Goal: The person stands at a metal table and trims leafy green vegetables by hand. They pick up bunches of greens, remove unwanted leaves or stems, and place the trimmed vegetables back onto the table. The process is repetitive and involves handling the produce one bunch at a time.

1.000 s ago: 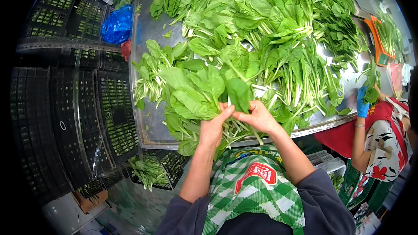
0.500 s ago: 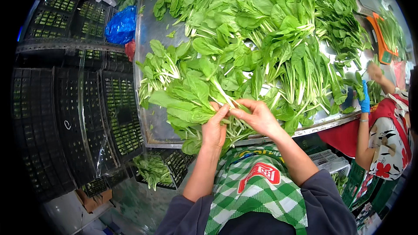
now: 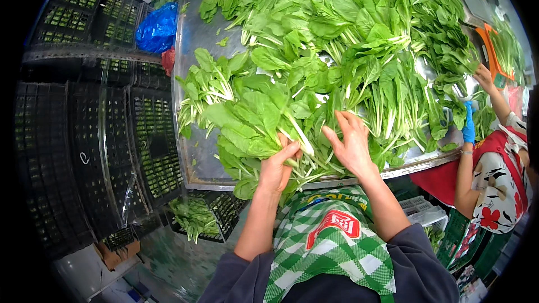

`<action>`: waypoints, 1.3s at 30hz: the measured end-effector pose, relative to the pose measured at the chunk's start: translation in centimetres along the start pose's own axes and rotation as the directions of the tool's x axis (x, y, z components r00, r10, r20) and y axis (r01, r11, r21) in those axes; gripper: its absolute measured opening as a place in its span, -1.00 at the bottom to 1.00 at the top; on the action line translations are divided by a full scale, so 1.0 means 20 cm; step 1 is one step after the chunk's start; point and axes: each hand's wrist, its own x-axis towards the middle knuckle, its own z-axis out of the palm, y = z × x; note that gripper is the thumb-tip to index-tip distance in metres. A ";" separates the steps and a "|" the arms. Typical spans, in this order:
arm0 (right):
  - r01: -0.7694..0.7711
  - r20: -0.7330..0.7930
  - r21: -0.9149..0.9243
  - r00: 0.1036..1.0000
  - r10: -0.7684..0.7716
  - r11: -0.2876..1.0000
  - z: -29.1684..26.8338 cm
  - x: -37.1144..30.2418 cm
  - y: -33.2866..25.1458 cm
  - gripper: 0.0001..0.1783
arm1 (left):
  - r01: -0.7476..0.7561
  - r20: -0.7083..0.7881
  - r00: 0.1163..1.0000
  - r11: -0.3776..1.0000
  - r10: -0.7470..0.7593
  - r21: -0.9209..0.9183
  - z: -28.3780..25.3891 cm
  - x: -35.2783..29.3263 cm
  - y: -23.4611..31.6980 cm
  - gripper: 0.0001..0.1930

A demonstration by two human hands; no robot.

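My left hand (image 3: 279, 164) is closed round the pale stems of a bunch of leafy greens (image 3: 252, 113), whose broad leaves fan out to the upper left. One thick white stem (image 3: 299, 133) juts out to the right above my thumb. Just right of the bunch, my right hand (image 3: 352, 141) holds nothing; its fingers are apart and reach over loose greens. Beyond and beside both hands, heaps of the same greens (image 3: 387, 92) cover much of the metal table (image 3: 209, 160). Loose stems (image 3: 317, 173) lie near the table's front edge, below my hands.
Stacked black crates (image 3: 154, 146) and a blue plastic bag (image 3: 156, 29) stand left of the table. A crate of greens (image 3: 193, 219) sits below its left corner. At the right, a co-worker's blue-gloved hand (image 3: 469, 126) is near an orange scale (image 3: 489, 50).
My right hand has left the stems and moved right, its fingers now spread. My left hand keeps the bunch. The co-worker's bare hand has moved up toward the greens.
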 end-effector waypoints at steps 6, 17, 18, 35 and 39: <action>-0.182 0.039 0.299 0.983 0.179 0.937 0.11 0.14 -0.10 -0.61 | 0.070 0.146 0.985 0.987 -0.091 0.144 -0.05 -0.06 0.02 -0.72; -0.168 -0.095 0.318 0.974 0.208 0.933 -0.18 0.17 0.05 -0.74 | 0.055 0.326 0.945 0.994 -0.022 -0.091 -0.21 -0.10 0.17 -0.78; -0.177 -0.088 0.326 0.972 0.216 0.929 -0.19 0.14 0.07 -0.75 | 0.026 0.242 0.970 0.998 -0.011 -0.060 -0.20 -0.10 0.17 -0.78; -0.006 0.013 0.236 1.000 0.003 0.972 0.09 -0.18 0.16 -0.67 | 0.022 -0.213 0.976 0.961 0.039 0.277 0.00 -0.03 -0.14 -0.71; 0.039 -0.064 0.002 0.997 -0.039 0.999 0.10 -0.19 0.13 -0.79 | -0.001 -0.207 0.978 0.986 0.035 0.165 -0.05 0.01 -0.19 -0.69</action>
